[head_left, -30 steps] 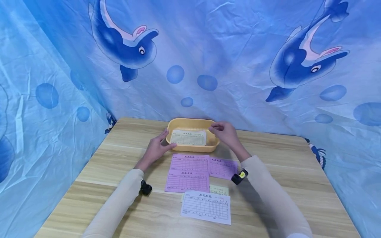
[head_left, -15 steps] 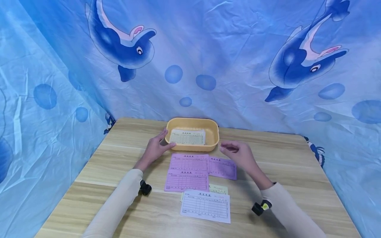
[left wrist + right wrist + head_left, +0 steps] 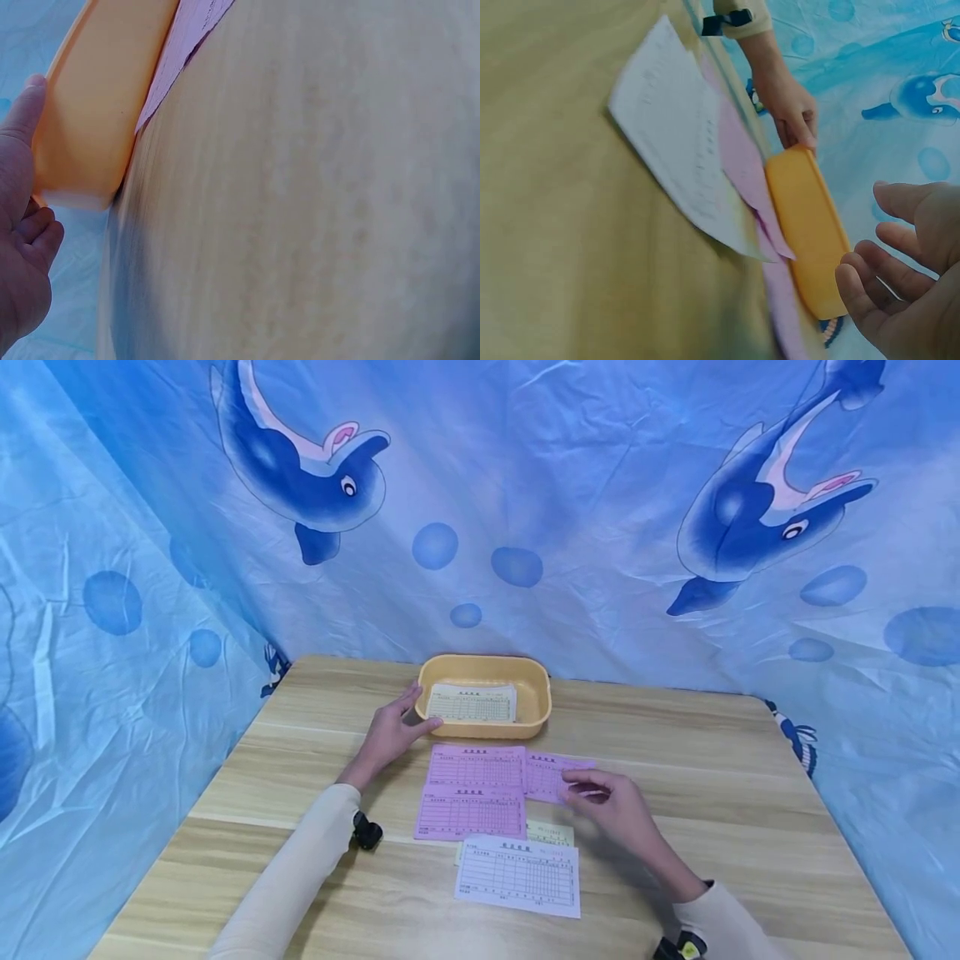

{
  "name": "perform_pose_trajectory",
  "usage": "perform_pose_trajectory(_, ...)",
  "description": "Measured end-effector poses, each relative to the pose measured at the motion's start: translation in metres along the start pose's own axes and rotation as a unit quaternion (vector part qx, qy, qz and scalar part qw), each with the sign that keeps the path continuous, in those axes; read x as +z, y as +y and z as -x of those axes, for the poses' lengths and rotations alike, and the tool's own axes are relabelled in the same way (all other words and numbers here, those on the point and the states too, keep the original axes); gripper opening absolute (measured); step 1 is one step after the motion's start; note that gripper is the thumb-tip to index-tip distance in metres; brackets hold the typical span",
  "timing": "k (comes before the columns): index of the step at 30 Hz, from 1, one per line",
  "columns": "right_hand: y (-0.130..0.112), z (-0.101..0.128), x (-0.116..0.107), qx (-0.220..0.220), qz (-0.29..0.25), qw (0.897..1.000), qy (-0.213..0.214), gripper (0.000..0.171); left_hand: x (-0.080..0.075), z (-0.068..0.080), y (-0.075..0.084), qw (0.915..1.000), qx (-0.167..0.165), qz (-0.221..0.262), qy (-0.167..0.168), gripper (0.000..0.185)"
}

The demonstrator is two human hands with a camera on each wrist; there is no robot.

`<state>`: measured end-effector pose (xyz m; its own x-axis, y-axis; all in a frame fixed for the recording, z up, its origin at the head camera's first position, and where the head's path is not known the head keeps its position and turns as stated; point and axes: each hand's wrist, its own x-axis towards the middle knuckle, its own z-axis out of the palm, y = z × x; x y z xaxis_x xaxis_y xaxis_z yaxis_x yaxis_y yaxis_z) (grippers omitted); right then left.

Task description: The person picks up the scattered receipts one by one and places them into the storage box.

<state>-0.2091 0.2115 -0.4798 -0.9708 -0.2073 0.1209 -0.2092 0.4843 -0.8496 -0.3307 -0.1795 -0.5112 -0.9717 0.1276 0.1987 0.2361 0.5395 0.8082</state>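
Left hand: the left hand (image 3: 392,735) sits just left of centre in the head view, thumb and fingers set against the left end of the orange tray (image 3: 538,708), bracing it without closing round it; the left wrist view shows the thumb tip on the tray's rim.
Right hand: the right hand (image 3: 611,806) hovers right of centre, lower in the frame, fingers loosely bent and holding nothing, fingertips over the right edge of the small pink slip (image 3: 547,774); whether they touch it cannot be told.
Tray: at the middle of the frame near the table's far edge, with a pale printed form (image 3: 472,703) lying inside.
Pink forms: two larger pink forms (image 3: 472,792) lie stacked one below the other just under the tray, touching the small slip's left edge.
White form: a white form (image 3: 519,876) lies lowest in the frame, overlapping a yellowish slip (image 3: 551,834).
Table: wooden table (image 3: 750,793), with a blue dolphin-print cloth (image 3: 525,485) filling the upper frame.
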Motion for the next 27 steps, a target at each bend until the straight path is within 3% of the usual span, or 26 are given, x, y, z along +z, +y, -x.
perform_pose_trajectory(12, 0.024, 0.038, 0.013, 0.023, -0.010, 1.000, -0.011, 0.035, 0.001, 0.001, 0.000, 1.0000, 0.004, 0.003, 0.001, 0.101)
perform_pose_trajectory(20, 0.030, 0.052, 0.014, 0.049, -0.006, 0.999, -0.009, 0.038, 0.002, 0.001, -0.001, 1.0000, 0.004, 0.003, -0.002, 0.099)
perform_pose_trajectory(27, 0.032, 0.060, 0.015, 0.043, 0.015, 0.999, -0.030, 0.041, 0.002, 0.000, -0.003, 1.0000, 0.006, -0.004, 0.002, 0.101)
